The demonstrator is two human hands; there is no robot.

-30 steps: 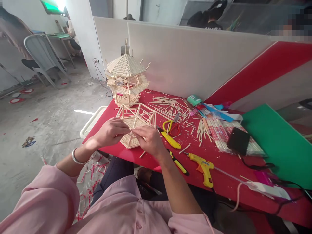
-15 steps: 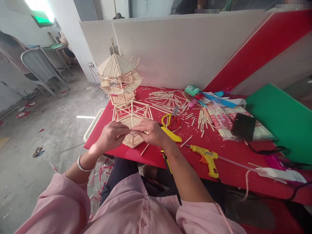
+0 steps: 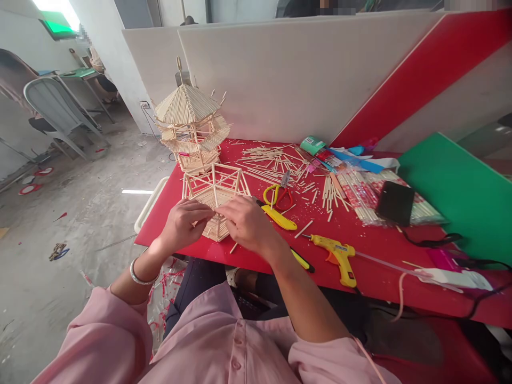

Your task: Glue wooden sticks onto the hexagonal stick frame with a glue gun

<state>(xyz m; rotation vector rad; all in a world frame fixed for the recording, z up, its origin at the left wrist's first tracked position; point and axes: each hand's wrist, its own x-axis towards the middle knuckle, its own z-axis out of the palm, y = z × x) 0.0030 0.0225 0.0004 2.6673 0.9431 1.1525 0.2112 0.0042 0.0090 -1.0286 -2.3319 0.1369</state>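
Over the near side of a six-sided model made of thin wooden sticks (image 3: 216,184), both hands meet with their fingertips nearly touching. My left hand (image 3: 188,221) is pinched closed, a bracelet on its wrist. My right hand (image 3: 244,221) pinches from the other side, covering the model's right front. What lies between the fingers is too small and hidden to make out. Behind stands a taller stick pagoda (image 3: 188,106) with a pointed roof. The yellow utility knife (image 3: 280,217) and the scissors (image 3: 278,194) lie just beyond my right hand.
On the red table (image 3: 156,226) lie a yellow glue gun (image 3: 338,256), loose sticks (image 3: 268,160), bagged sticks (image 3: 358,194), a black phone-like object (image 3: 396,202) and a green board (image 3: 452,197). A white partition (image 3: 280,80) closes off the back. Another person sits far left.
The view has shifted slightly. My right hand has tilted a little at the wrist, its fingers more bent, while my left hand keeps its pinch in nearly the same place.
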